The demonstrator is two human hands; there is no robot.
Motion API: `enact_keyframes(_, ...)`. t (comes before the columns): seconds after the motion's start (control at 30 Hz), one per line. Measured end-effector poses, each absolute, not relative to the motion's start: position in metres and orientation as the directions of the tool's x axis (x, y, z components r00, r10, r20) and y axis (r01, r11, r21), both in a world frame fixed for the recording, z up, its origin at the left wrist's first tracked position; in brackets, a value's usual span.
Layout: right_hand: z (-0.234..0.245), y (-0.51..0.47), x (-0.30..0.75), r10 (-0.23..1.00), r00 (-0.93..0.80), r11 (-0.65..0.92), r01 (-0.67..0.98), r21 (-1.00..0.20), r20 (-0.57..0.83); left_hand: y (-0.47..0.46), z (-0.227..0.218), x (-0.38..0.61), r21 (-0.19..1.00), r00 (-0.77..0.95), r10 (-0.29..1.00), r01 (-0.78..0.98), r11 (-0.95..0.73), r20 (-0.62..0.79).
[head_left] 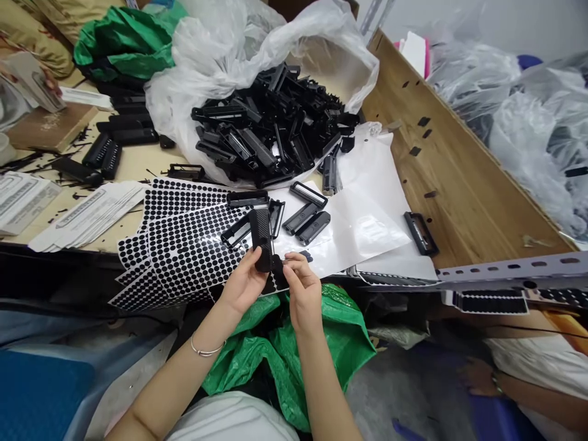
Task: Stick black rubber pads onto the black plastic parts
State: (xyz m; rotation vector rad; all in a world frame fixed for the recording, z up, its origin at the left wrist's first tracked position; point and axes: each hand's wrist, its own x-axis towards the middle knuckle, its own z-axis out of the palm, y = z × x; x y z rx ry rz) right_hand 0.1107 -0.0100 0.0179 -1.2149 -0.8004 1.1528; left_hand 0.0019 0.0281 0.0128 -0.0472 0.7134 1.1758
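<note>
My left hand [245, 278] is wrapped round the lower end of a long black plastic case [261, 236] with a textured face, held upright over the table edge. Close beside it, the fingers of my right hand [301, 285] pinch a small dark piece [277, 264] at the case's lower right side; its kind is unclear. Sheets of round black stickers [188, 245] lie under and left of my hands. Just beyond my hands are black plastic frames [236, 229] and two closed black cases [313, 228].
A clear plastic bag [206, 73] full of black plastic parts [275, 128] stands behind. Flat printed cartons [92, 214] lie left. A wooden board [459, 165] borders the right side. A green sack [340, 331] hangs below. Other people's hands show at far left and lower right.
</note>
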Motion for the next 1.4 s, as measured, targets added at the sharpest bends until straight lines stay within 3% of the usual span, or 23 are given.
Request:
enact_keyframes(0.13, 0.022, -0.014, 0.106, 0.957, 0.277, -0.027, -0.192, -0.981, -0.081, 0.018, 0.014, 0.002, 0.446, 0.187, 0.886, -0.808, 0.384, -0.423)
enact_keyframes(0.43, 0.042, -0.023, 0.102, 0.955, 0.292, 0.07, -0.078, -0.995, 0.044, 0.009, 0.021, 0.0, 0.551, 0.196, 0.917, -0.748, 0.369, -0.348)
enact_keyframes(1.4, 0.047, -0.03, 0.098, 0.935, 0.343, 0.114, -0.04, -0.993, 0.093, 0.004, 0.031, 0.001, 0.567, 0.203, 0.926, -0.742, 0.357, -0.318)
